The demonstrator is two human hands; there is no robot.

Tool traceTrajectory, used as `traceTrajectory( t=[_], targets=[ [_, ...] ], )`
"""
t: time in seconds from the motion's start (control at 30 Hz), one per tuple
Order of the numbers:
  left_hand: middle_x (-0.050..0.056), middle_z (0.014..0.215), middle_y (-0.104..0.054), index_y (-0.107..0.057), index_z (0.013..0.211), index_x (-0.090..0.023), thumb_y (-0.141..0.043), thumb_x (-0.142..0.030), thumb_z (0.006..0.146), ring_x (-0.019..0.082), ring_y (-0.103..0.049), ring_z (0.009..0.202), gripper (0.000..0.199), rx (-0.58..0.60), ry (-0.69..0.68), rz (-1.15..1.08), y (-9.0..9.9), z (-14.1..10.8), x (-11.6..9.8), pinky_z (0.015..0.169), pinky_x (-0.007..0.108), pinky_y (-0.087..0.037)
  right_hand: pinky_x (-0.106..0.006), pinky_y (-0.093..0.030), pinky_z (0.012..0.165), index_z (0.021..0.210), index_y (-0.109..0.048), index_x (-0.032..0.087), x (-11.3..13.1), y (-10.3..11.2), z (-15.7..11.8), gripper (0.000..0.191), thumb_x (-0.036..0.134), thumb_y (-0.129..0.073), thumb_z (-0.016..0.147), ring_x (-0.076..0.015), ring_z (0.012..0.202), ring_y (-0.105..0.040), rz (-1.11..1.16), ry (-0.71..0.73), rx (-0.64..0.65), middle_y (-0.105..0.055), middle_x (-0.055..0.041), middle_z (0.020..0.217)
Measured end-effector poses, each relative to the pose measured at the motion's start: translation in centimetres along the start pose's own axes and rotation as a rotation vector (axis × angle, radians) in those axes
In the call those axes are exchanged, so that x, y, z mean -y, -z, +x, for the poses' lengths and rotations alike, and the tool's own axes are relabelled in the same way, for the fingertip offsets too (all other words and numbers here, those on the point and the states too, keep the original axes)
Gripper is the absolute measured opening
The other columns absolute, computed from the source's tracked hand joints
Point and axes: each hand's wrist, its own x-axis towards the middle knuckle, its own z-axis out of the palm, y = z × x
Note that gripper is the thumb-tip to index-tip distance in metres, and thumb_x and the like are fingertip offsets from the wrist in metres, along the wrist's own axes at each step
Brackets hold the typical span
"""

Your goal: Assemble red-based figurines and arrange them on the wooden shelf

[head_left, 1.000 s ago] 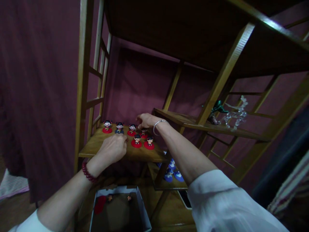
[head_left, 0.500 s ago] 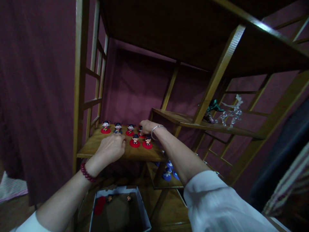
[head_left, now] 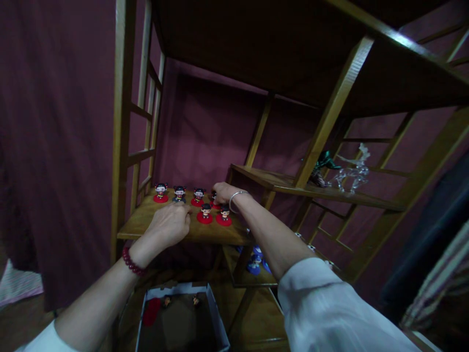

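On the wooden shelf (head_left: 141, 222) stand small black-haired figurines in two rows, most on round red bases. My right hand (head_left: 224, 193), a silver bangle at its wrist, reaches to the back row and is closed on the rightmost figurine (head_left: 214, 196), hiding much of it. My left hand (head_left: 170, 224), fingers curled, hovers at the shelf's front edge; what it holds, if anything, is hidden. Just behind it is a figurine with a dark base (head_left: 179, 194). To its right, two front-row figurines, one on the left (head_left: 205, 213) and one on the right (head_left: 224, 215), stand side by side.
Below, an open box (head_left: 216, 313) holds red discs (head_left: 151, 311) and two small figurines. Blue figurines (head_left: 254, 264) stand on a lower shelf. A clear glass animal (head_left: 352, 171) and a green ornament (head_left: 325, 161) sit on the right shelf. Wooden posts (head_left: 335, 112) divide the unit.
Hardly anything differs. My right hand has shifted very slightly at the back-row figurine, showing a little more of it; my left hand stays in place.
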Motion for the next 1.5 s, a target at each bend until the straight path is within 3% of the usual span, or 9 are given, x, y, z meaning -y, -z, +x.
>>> traceTrajectory(
  t=[0.27, 0.43, 0.63, 1.1, 1.3, 1.5],
  targets=[
    [0.007, 0.105, -0.066, -0.064, 0.098, -0.020, -0.035, -0.022, 0.082, 0.023, -0.059, 0.098, 0.034, -0.008, 0.003, -0.013, 0.0, 0.0, -0.1, 0.082, 0.036, -0.045, -0.020, -0.047, 0.077, 0.109, -0.064, 0.012, 0.0, 0.3, -0.5, 0.040, 0.017, -0.068, 0.069, -0.0206, 0.098, -0.062, 0.045, 0.008, 0.025, -0.067, -0.0116, 0.107],
    [0.007, 0.106, -0.066, -0.063, 0.099, -0.020, -0.035, -0.021, 0.080, 0.023, -0.059, 0.100, 0.034, -0.014, 0.089, -0.018, 0.2, 0.0, -0.1, 0.082, 0.035, -0.045, -0.020, -0.046, 0.077, 0.114, -0.060, 0.014, -0.6, 0.1, 0.0, 0.049, 0.018, -0.071, 0.066, -0.0205, 0.101, -0.061, 0.075, 0.040, 0.017, -0.065, -0.0102, 0.111],
    [0.010, 0.097, -0.068, -0.064, 0.087, -0.018, -0.033, -0.022, 0.080, 0.026, -0.061, 0.094, 0.032, -0.024, 0.152, 0.062, 0.5, -0.2, -0.5, 0.073, 0.036, -0.047, -0.021, -0.044, 0.085, 0.125, -0.051, 0.015, -0.9, 1.0, -0.3, 0.060, 0.027, -0.070, 0.069, -0.0210, 0.111, -0.055, 0.096, 0.087, -0.087, -0.058, -0.0100, 0.122],
    [0.015, 0.090, -0.069, -0.064, 0.085, -0.014, -0.034, -0.027, 0.082, 0.026, -0.064, 0.086, 0.032, 0.022, 0.142, 0.017, 0.5, 0.3, -0.2, 0.070, 0.033, -0.046, -0.023, -0.041, 0.091, 0.119, -0.056, 0.017, 0.9, 2.7, -1.6, 0.040, 0.026, -0.056, 0.080, -0.0195, 0.111, -0.055, 0.147, 0.186, -0.300, -0.060, -0.0080, 0.120],
    [0.015, 0.090, -0.068, -0.061, 0.087, -0.014, -0.037, -0.026, 0.082, 0.025, -0.064, 0.085, 0.027, 0.019, 0.113, -0.025, 0.6, 0.3, -0.1, 0.069, 0.031, -0.045, -0.028, -0.042, 0.090, 0.114, -0.060, 0.016, 2.3, 3.0, -3.5, 0.033, 0.022, -0.053, 0.082, -0.0211, 0.106, -0.058, 0.219, 0.318, -0.468, -0.064, -0.0091, 0.112],
    [0.014, 0.087, -0.068, -0.061, 0.089, -0.016, -0.035, -0.028, 0.084, 0.024, -0.065, 0.083, 0.029, 0.025, 0.128, 0.004, 1.1, -0.4, 0.3, 0.067, 0.031, -0.044, -0.026, -0.041, 0.094, 0.107, -0.061, 0.015, 3.9, 0.9, -8.5, 0.027, 0.016, -0.044, 0.086, -0.0153, 0.104, -0.056, 0.417, 0.485, -0.821, -0.064, -0.0078, 0.108]
  ],
)
